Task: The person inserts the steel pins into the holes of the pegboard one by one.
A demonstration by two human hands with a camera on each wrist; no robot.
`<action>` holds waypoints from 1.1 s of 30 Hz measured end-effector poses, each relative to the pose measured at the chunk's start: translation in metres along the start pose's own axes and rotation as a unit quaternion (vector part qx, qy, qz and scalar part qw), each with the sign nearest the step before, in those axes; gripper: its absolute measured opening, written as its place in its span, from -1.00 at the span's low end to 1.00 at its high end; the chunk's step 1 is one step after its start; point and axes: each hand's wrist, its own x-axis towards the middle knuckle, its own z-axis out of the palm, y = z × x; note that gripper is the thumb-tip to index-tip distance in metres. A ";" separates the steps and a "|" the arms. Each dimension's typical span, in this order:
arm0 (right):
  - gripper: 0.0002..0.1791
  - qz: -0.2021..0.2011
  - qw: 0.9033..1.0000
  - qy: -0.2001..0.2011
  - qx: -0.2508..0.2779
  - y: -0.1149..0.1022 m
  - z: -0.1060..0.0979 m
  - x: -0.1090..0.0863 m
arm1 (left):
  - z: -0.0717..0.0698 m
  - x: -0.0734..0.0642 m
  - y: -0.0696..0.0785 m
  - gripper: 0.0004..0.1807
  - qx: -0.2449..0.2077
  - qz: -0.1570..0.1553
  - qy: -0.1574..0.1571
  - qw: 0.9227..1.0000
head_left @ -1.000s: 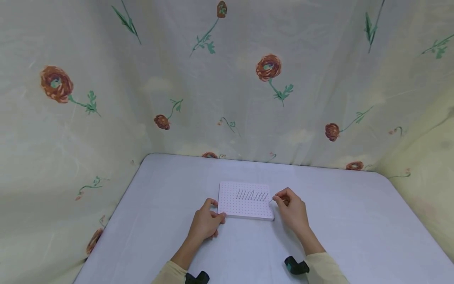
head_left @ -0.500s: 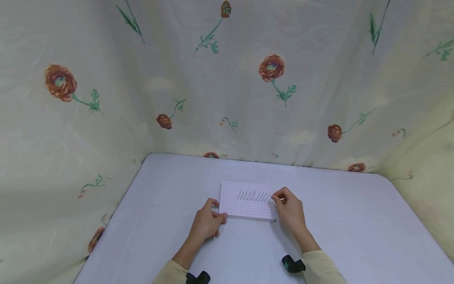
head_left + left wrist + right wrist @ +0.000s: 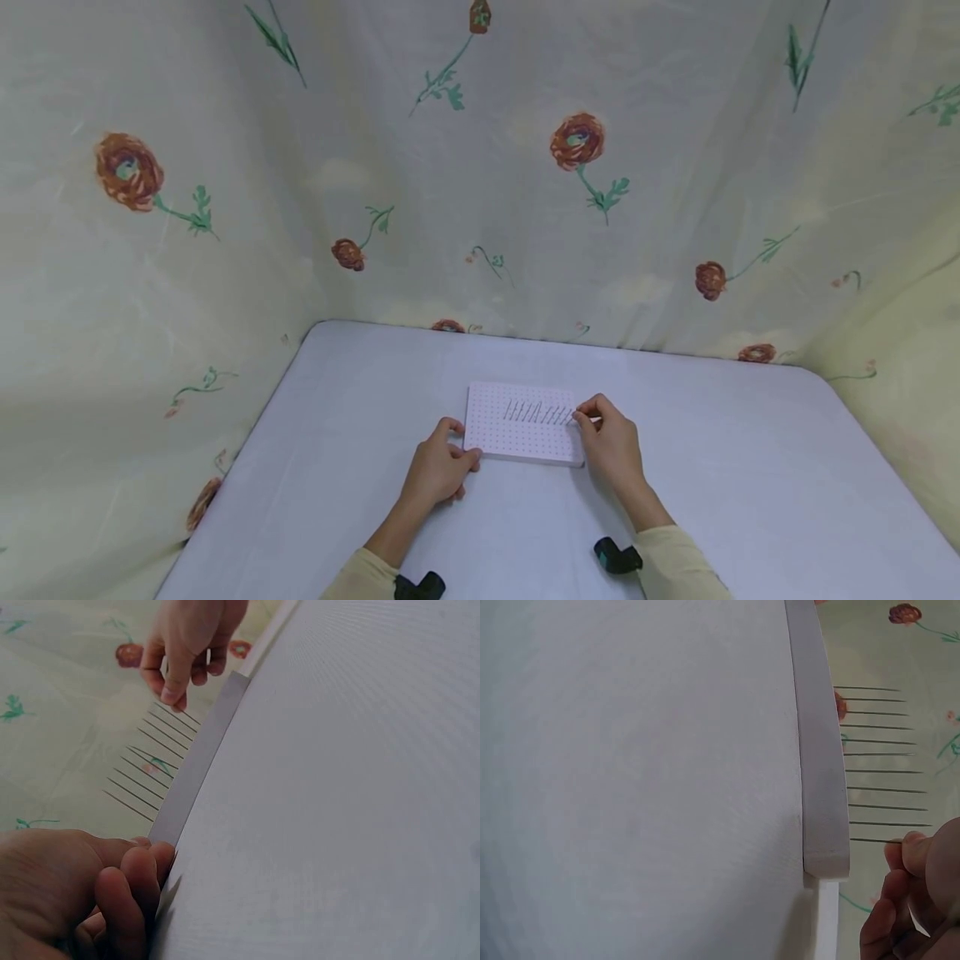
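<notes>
A white perforated board (image 3: pixel 517 443) lies flat on the table, with several thin dark metal pins (image 3: pixel 885 772) standing in a row in it. My left hand (image 3: pixel 435 471) holds the board's near left corner, thumb at the front edge and a finger along the left side. At the right end of the row, my right hand (image 3: pixel 615 446) pinches the top of a thin metal pin (image 3: pixel 874 841) between thumb and forefinger. In the right wrist view that pin's lower end meets the line of the board's top; whether it sits in a hole cannot be seen.
The table has a white cover (image 3: pixel 337 375). Behind and beside it hangs a pale curtain (image 3: pixel 420 167) with printed flowers. Dark wrist cameras (image 3: pixel 617 556) sit under both forearms, close above the tabletop.
My right hand has moved slightly left and brought its pin from beyond the board's right edge to the end of the row. The left hand keeps its hold on the corner.
</notes>
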 end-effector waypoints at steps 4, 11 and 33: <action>-0.95 0.002 1.000 0.001 -0.001 0.002 0.001 -0.002 | 0.002 -0.001 -0.002 -0.58 -0.003 0.001 -0.005 1.000; -0.95 0.011 1.000 -0.014 -0.006 0.002 0.005 -0.002 | 0.002 -0.001 -0.002 -0.57 0.002 0.004 0.001 1.000; -0.79 0.038 0.997 -0.051 -0.037 0.009 -0.015 -0.009 | 0.006 0.004 0.002 -0.56 0.005 0.013 -0.016 1.000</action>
